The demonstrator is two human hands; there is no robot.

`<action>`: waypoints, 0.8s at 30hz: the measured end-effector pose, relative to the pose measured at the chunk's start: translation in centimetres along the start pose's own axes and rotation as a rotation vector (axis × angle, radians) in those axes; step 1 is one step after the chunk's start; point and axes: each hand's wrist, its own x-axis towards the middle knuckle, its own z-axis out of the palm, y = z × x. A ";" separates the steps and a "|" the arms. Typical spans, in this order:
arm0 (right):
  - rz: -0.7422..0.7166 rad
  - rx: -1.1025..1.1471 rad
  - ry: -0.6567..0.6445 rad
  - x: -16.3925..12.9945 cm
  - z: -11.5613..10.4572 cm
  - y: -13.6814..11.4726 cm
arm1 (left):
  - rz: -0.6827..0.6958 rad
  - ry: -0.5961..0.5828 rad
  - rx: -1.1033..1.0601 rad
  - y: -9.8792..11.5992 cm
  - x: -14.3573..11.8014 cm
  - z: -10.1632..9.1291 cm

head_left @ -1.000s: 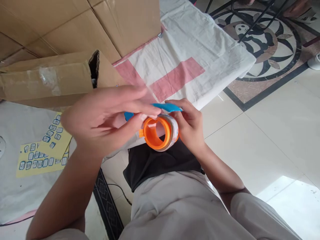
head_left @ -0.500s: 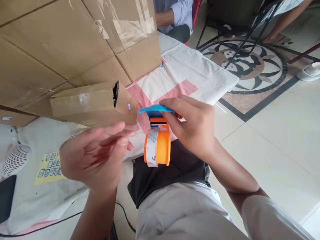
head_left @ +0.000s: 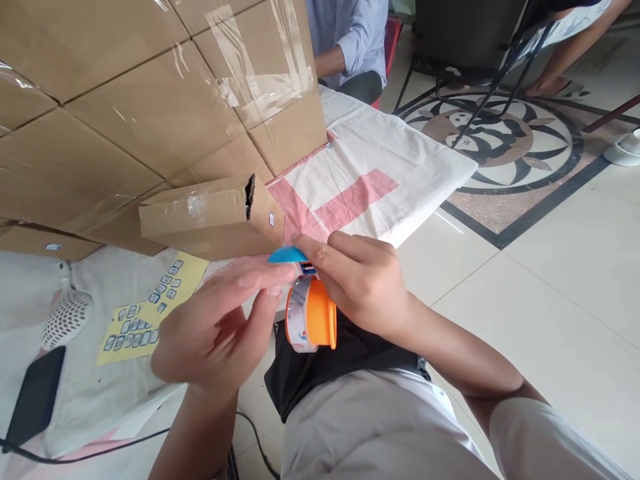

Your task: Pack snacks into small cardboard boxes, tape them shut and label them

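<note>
While the right hand grips the orange tape dispenser at frame centre, the loose left hand pinching its tape end may let it snap back.

No text can be read — the yellow sheet carries rows of small blue stickers, the small box a tiny label, both too small.
</note>
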 end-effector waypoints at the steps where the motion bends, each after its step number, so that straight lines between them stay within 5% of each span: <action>1: -0.010 0.003 -0.004 -0.1 0.0 -0.1 | 0.145 -0.056 0.058 0.1 0.3 0.0; 4: -0.032 0.050 0.015 -0.3 0.2 -0.4 | 0.432 -0.154 0.134 0.2 1.2 0.1; 8: 0.106 0.360 -0.046 -0.2 0.4 -0.4 | 0.477 -0.172 0.062 -0.5 1.1 -0.2; 13: 0.241 0.813 -0.206 -0.3 0.1 -0.9 | 0.560 -0.038 0.113 -1.9 0.7 -0.2; 19: 0.329 0.646 -0.352 -0.9 -0.1 -1.8 | 0.410 0.095 0.156 -2.1 0.9 0.1; 24: 0.159 0.541 -0.390 -0.7 0.6 0.1 | 0.227 0.140 0.098 -2.0 1.2 0.1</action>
